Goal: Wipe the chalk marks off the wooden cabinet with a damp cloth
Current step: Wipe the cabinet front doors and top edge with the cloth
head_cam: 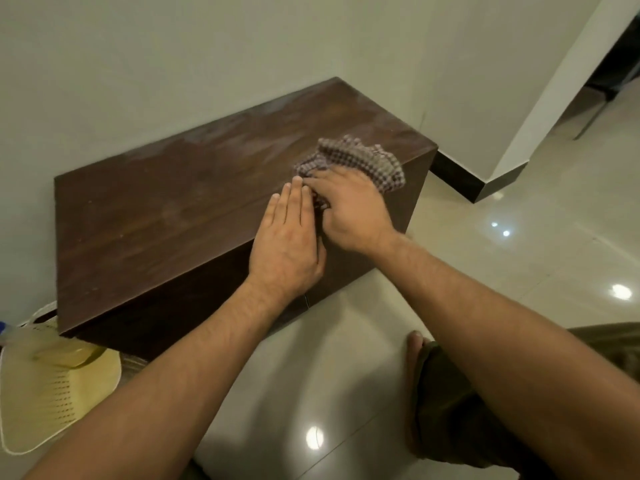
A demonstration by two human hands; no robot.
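Note:
A low dark wooden cabinet stands against the white wall. Pale smeared chalk marks show along its far edge and toward the right corner. A grey-purple waffle-textured cloth lies bunched on the right part of the top. My right hand presses down on the near part of the cloth, fingers gripping it. My left hand lies flat on the cabinet's front edge, fingers straight and together, fingertips touching the cloth's left end.
A pale yellow perforated basket sits on the floor at the cabinet's left end, with a blue item beside it. Glossy tiled floor spreads to the right. My knee in olive shorts and a foot are near the cabinet front.

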